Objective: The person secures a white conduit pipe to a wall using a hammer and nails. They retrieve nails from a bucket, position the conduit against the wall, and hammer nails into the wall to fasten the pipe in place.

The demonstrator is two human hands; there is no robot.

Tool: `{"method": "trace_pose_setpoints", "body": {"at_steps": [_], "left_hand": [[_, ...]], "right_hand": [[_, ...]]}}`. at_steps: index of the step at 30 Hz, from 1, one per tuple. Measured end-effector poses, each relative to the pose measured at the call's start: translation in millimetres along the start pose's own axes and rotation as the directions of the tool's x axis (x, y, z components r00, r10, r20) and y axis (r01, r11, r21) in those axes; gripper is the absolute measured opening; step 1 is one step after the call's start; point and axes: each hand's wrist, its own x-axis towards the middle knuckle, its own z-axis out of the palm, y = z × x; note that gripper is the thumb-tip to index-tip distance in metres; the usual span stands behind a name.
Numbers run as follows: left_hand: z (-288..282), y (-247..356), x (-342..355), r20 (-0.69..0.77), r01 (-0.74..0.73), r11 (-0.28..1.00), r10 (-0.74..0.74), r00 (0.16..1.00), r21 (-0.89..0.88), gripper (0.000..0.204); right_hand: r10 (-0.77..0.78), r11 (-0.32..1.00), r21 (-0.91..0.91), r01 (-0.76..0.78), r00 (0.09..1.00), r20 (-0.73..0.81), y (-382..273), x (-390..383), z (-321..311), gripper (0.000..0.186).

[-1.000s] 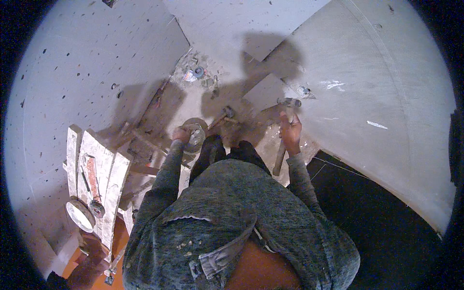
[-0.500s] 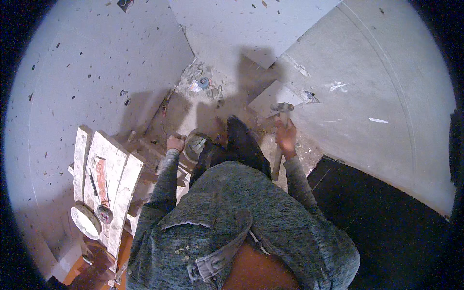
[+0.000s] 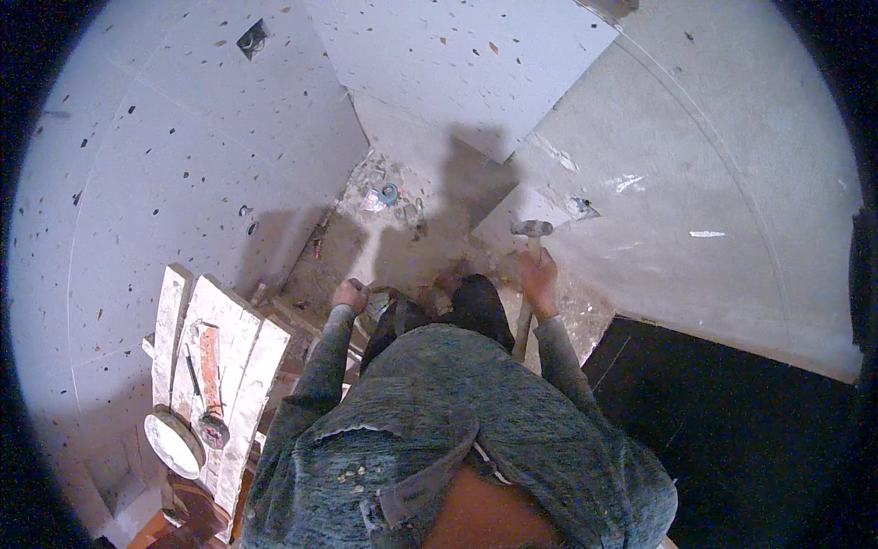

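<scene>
My right hand (image 3: pixel 540 282) is closed round the wooden handle of a hammer (image 3: pixel 532 229). Its metal head points away from me, above my fist, and the handle runs down beside my leg. At my left side, my left hand (image 3: pixel 350 295) is closed at the rim of a round, greyish container (image 3: pixel 377 309). My leg and clothes hide much of that container, and its contents are hard to make out.
To the left, a whitish plank platform (image 3: pixel 240 352) bears a round white tub (image 3: pixel 174 444), a tape measure (image 3: pixel 214 430) and a dark pen-like stick (image 3: pixel 193 373). Debris and a blue roll (image 3: pixel 390 193) lie in the far corner. A black panel (image 3: pixel 713 403) is at right.
The view has tilted, so walls and platform sit lower in it. My legs have shifted, and the container at my left hand is more hidden. Both hands keep their hold.
</scene>
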Motion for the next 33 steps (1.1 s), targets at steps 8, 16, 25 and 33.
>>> {"method": "trace_pose_setpoints", "body": {"at_steps": [8,16,25,33], "left_hand": [[-33.6,7.6,5.4,-0.186,-0.048,0.994,0.029,0.982,-0.101,0.043],[-13.0,-16.7,23.2,-0.079,0.003,0.996,-0.011,0.997,-0.094,0.029],[5.1,-28.4,17.2,-0.224,0.020,1.000,-0.021,0.974,-0.008,0.029],[-4.1,-17.4,-32.0,-0.228,0.131,0.948,-0.202,0.952,-0.292,0.022]], "right_hand": [[0.387,0.852,0.339,-0.398,0.916,0.104,-111.4,-6.4,-24.7,0.017],[0.246,0.967,0.037,-0.250,0.964,0.097,-81.8,25.1,-16.3,0.020],[-0.167,0.969,-0.131,0.211,0.944,0.284,-59.0,63.2,12.3,0.026],[-0.110,0.953,-0.206,0.222,0.887,0.449,-92.0,108.8,58.2,0.040]]}}
